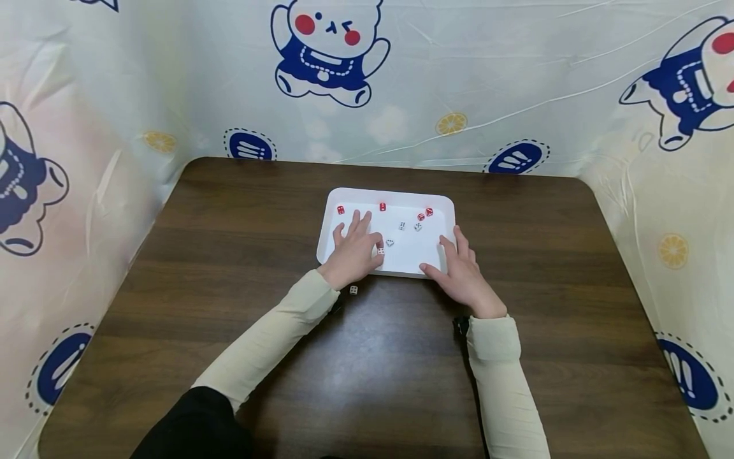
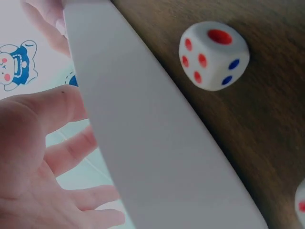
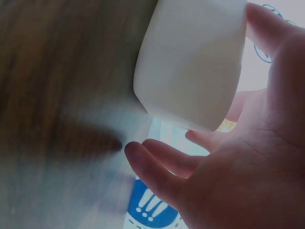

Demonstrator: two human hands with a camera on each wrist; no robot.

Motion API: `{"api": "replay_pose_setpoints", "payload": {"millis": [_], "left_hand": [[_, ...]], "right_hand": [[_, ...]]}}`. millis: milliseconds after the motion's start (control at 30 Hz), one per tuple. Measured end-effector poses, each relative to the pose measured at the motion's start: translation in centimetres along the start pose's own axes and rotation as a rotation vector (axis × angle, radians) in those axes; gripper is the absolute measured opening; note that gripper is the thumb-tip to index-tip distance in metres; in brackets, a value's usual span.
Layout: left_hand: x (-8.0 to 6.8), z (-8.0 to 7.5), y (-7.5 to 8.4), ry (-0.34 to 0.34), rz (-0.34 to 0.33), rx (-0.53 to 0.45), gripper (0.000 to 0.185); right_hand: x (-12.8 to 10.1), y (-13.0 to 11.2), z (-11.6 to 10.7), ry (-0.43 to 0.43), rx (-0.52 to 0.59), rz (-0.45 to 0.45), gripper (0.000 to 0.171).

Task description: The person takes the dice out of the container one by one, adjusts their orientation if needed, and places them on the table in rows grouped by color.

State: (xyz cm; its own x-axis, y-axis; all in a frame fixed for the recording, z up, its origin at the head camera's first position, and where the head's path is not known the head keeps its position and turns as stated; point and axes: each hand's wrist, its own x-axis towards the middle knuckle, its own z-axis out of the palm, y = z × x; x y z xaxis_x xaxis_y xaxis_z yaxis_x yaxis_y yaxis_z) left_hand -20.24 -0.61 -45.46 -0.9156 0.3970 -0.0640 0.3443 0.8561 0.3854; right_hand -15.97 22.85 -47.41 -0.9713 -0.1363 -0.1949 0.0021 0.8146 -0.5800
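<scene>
A white tray (image 1: 395, 274) holds red dice (image 1: 382, 206) along its back and white dice (image 1: 418, 227) nearer its middle. My left hand (image 1: 351, 256) reaches over the front left of the tray. Its thumb and index finger pinch a white die (image 1: 381, 251) just above or on the tray floor; the left wrist view hides this contact behind the tray wall. At the front right corner, my right hand (image 1: 466, 277) rests its thumb on the rim, other fingers spread along the right side. On the table by the left wrist lies another white die (image 1: 353, 290).
The tray stands on a dark wooden table (image 1: 229, 223). In the left wrist view, a white die (image 2: 214, 55) lies beside the tray wall (image 2: 143, 105), with part of another die (image 2: 300, 205) at the frame's edge. A printed curtain (image 1: 201, 76) encloses the table's back and sides.
</scene>
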Motion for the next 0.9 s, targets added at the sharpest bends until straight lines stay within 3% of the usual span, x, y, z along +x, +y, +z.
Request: {"api": "replay_pose_setpoints", "payload": {"millis": [900], "left_hand": [[-1.9,-1.4,0.7,0.032,0.153,0.031,0.006]], "right_hand": [[0.1,0.3,0.1,-0.001,0.006,-0.002,0.081]]}}
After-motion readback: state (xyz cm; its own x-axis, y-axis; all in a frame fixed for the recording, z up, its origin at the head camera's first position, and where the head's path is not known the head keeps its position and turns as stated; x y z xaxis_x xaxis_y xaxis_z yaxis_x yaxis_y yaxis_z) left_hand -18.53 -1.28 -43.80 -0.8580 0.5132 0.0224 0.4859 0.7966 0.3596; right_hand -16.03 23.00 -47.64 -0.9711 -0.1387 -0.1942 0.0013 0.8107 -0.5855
